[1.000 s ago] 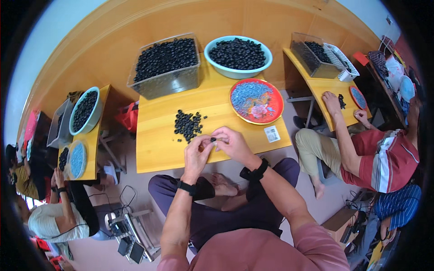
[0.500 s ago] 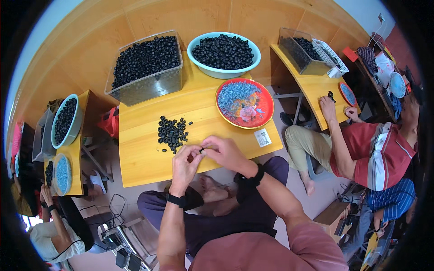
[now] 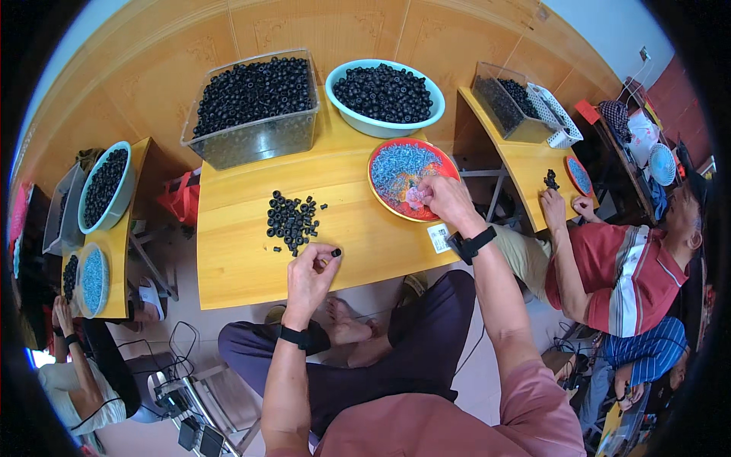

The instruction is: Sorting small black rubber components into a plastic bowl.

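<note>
Between the thumb and fingers of my left hand (image 3: 307,278), a small black ring-shaped plastic part (image 3: 336,252) is pinched above the table's near edge. My right hand (image 3: 448,199) reaches down over the red flowered plate (image 3: 444,161), its fingertips drawn together at the lower part. Whatever those fingertips hold, if anything, is too small to see. Many tiny silvery-blue pieces (image 3: 402,160) cover much of the plate. Just beyond my left hand lies a loose heap of black plastic parts (image 3: 289,219) on the yellow wooden table (image 3: 240,255).
A clear plastic bin (image 3: 251,145) and a pale blue basin (image 3: 387,129), both full of black parts, stand at the table's back. A white label card (image 3: 439,238) lies by the right edge. People work at side tables left (image 3: 118,263) and right (image 3: 525,156).
My hands were together over the table's near edge. My right hand has since moved right and away to the plate, while my left hand stays near the heap with the black part.
</note>
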Demonstrator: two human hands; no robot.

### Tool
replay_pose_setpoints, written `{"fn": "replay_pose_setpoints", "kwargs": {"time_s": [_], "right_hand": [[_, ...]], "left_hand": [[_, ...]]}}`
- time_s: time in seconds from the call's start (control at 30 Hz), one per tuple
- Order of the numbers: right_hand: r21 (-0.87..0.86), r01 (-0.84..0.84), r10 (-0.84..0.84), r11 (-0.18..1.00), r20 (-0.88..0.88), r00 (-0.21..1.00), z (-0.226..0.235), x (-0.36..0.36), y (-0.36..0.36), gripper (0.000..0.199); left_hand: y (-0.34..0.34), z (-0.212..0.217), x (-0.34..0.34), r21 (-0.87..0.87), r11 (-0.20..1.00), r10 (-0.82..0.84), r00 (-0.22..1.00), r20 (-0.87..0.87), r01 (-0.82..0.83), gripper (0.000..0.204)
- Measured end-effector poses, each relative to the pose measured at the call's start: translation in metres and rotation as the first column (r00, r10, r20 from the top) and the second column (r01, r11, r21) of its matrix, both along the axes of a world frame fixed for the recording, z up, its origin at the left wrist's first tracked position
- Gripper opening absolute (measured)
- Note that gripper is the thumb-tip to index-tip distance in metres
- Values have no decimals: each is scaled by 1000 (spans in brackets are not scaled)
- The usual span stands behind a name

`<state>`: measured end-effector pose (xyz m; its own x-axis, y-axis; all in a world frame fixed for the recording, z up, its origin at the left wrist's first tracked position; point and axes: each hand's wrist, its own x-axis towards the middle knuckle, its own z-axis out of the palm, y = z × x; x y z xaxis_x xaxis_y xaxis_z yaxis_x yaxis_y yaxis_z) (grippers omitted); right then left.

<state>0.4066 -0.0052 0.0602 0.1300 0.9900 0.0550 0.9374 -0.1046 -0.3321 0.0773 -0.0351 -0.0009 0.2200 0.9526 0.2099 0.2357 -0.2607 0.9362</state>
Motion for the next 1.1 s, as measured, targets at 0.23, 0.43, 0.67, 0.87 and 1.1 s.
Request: {"fn": "replay_pose_setpoints", "kwargs": {"time_s": [0.23, 0.43, 0.67, 0.87, 1.1], "right_hand": [[59, -22, 14, 998, 135, 991, -3, -2, -1, 17], [235, 20, 28, 972, -203, 979, 11, -43, -23, 12], [427, -211, 394, 879, -406, 825, -17, -147, -41, 13], [456, -168, 386, 874, -441, 810, -39, -175, -40, 15], [445, -93, 360, 891, -564, 743, -52, -182, -41, 20]], "left_hand": [[0, 0, 0, -6, 1000, 2, 1000, -12, -2, 17], [1, -3, -2, -101, 995, 5, 997, 73, 3, 15], [13, -22, -7, -244, 963, 9, 889, 458, 115, 20], [12, -11, -4, -268, 955, 33, 856, 516, 125, 19], [14, -12, -6, -277, 958, 68, 874, 481, 78, 21]]}}
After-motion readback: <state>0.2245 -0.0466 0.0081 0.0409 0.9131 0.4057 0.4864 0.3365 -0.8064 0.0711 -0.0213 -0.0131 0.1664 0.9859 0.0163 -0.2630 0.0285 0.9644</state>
